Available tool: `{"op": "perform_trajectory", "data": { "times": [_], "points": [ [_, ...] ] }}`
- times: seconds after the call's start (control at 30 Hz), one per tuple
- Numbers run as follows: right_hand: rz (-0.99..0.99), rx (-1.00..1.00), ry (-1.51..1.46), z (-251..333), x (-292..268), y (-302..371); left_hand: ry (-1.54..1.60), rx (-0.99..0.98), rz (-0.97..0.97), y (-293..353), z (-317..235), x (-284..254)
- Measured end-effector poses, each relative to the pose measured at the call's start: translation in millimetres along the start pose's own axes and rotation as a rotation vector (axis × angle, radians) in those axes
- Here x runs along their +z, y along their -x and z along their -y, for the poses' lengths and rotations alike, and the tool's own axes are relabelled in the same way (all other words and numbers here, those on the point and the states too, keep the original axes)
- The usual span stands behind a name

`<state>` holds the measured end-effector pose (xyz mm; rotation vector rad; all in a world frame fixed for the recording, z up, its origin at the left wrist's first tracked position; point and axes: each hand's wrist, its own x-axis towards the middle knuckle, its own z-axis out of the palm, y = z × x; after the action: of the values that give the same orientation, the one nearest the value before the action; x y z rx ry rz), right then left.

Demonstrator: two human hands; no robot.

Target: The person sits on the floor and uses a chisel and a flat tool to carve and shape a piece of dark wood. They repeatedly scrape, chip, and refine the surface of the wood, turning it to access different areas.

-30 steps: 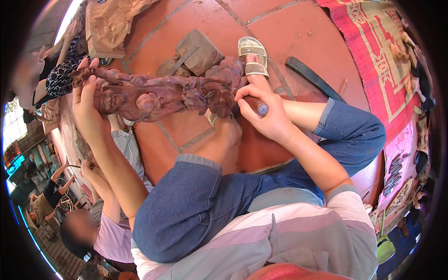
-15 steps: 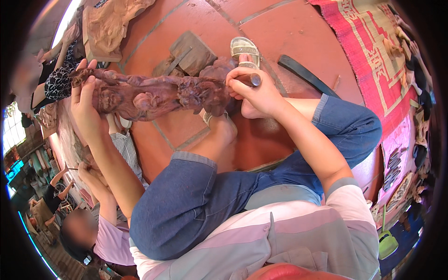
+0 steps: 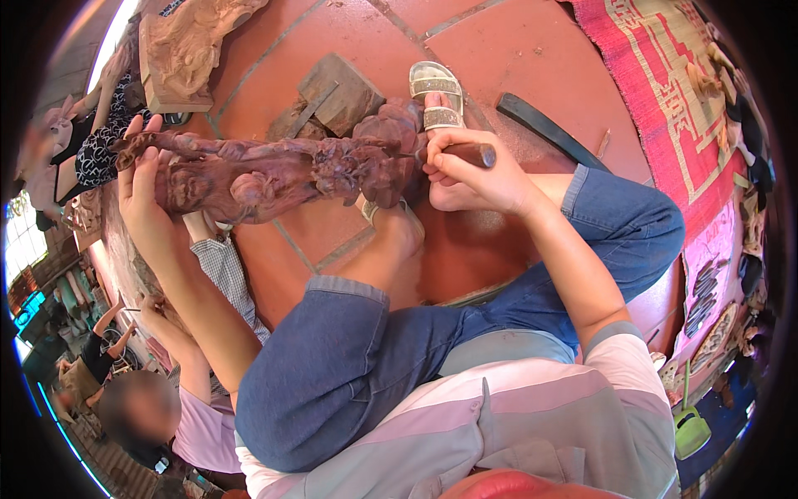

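Note:
A long reddish-brown wood carving [image 3: 249,187], cut with figures and knobbly shapes, lies across in front of me above the tiled floor. My left hand [image 3: 148,187] is wrapped round its narrow left end, with the fingertips showing past the top edge. At the thicker right end, my right hand [image 3: 490,179] is closed round a carving tool [image 3: 474,154] with a dark wooden handle. The butt of the handle sticks out to the right. The tool's working tip is by the carving and mostly hidden, so contact cannot be told.
Beyond the carving sit a rough wood block [image 3: 353,90] and a sandal [image 3: 436,87] on my foot. A dark curved strip [image 3: 549,129] lies to the right, near a red woven mat [image 3: 632,100]. A paler carving [image 3: 187,58] is at far left. Other people [image 3: 204,432] sit on the left.
My right hand and the tool have shifted slightly right and nearer to me. The left hand and the carving's left end have moved a little left.

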<state>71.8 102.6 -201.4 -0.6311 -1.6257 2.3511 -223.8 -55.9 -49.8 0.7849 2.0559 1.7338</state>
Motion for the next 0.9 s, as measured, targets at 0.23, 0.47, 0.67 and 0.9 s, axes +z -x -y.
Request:
{"op": "perform_trajectory", "data": {
  "times": [0.23, 0.47, 0.67, 0.9],
  "points": [
    [-0.142, -0.158, 0.296, -5.9, 24.5, -2.8, -0.030, -0.008, 0.020, 0.5, -1.1, 0.9],
    [-0.207, -0.149, 0.347, -9.8, 33.3, -7.5, 0.017, -0.015, 0.024, 1.6, -0.7, 2.1],
    [-0.136, 0.110, -0.064, -0.7, 26.4, -14.7, 0.033, -0.012, 0.018, -0.2, 0.8, 0.2],
    [0.019, 0.067, 0.087, 15.9, 12.5, -13.4, 0.020, 0.001, 0.021, 1.7, 0.8, -0.1]
  ]
}}
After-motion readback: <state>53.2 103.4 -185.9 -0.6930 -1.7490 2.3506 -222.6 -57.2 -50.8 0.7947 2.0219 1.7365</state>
